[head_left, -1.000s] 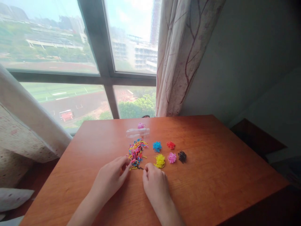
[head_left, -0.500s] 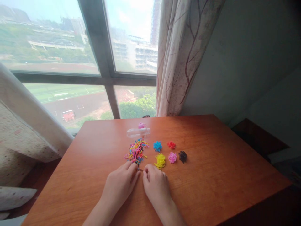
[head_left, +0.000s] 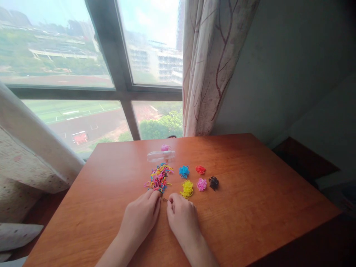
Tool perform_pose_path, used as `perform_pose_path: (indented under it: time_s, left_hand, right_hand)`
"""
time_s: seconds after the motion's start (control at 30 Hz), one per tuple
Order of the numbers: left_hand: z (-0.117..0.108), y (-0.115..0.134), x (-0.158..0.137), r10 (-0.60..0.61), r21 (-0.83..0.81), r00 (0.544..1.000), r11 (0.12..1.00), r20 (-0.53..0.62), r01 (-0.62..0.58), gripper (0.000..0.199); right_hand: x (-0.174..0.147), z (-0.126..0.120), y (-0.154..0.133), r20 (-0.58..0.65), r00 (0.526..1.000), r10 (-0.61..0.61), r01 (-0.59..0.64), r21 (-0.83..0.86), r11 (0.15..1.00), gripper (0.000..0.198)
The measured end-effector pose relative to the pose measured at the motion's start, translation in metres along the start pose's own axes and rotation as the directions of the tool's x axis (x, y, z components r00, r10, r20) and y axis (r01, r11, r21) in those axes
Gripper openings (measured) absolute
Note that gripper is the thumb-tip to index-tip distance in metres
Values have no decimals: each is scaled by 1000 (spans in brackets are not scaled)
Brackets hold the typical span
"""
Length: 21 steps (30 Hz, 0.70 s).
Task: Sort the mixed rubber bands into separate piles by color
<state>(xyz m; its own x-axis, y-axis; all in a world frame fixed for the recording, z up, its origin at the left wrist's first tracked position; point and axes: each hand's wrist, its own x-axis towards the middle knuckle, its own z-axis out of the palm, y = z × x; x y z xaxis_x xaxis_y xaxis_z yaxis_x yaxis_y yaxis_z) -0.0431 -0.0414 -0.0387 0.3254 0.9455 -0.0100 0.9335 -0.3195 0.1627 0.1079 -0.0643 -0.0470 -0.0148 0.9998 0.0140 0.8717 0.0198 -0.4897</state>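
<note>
My left hand rests at the front edge of a mixed pile of coloured rubber bands, its fingers pressed together; what they pinch, if anything, is hidden. My right hand has its thumb and forefinger closed on a small dark rubber band, which pokes out toward the left hand. Just beyond the right hand lies a yellow heap of bands. Sorted heaps sit further off: blue bands, red bands, pink bands and black bands.
Behind the mixed pile lie a clear plastic bag or wrapper and a pinkish-purple object. The wooden table reaches to the window, with curtains at both sides and a wall on the right.
The hands have drawn slightly apart at the fingertips. The dark band, which spanned the gap between them, now shows only beside the right fingers. The view has shifted a little.
</note>
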Motion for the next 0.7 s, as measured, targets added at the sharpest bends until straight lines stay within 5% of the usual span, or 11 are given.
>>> perform_pose_path:
  time_s: [0.2,0.37,0.7]
  left_hand:
    - [3,-6,-3,17,-8,991,1000,-134,-19,23]
    - [3,-11,-2,22,-179,963,981,-269,-72,21]
    - [1,-16,0,-86,-408,973,913,-213,-9,20]
  right_hand:
    - [-1,4,3,-48,999,-14,15,24,1000,13]
    - [0,9,5,-101,995,-26,33,65,997,12]
    - [1,9,6,-153,987,-40,68,183,981,13]
